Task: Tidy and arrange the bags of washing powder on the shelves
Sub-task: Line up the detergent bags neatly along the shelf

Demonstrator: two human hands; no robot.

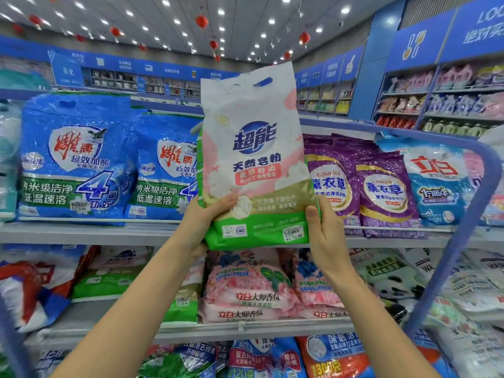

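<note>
**Both hands hold one bag upright in front of the upper shelf**

The left hand (201, 227) grips the lower left corner of a white, pink and green plastic bag of washing powder (251, 159), with the thumb laid across its front and the fingers hidden behind. The right hand (324, 236) grips the lower right corner in the same way, thumb along the bag's edge. The bag stands upright between them, raised above both wrists, its front label facing the camera. A white price sticker (293, 232) sits near its bottom right.

Behind it runs a grey metal shelf (81, 230). On that shelf, large blue plastic bags (76, 159) stand to the left. To the right are purple plastic bags (384, 192), then a pale blue and white bag (436, 181). On the shelf below, pink flowered bags (245, 285) lie stacked flat.
</note>
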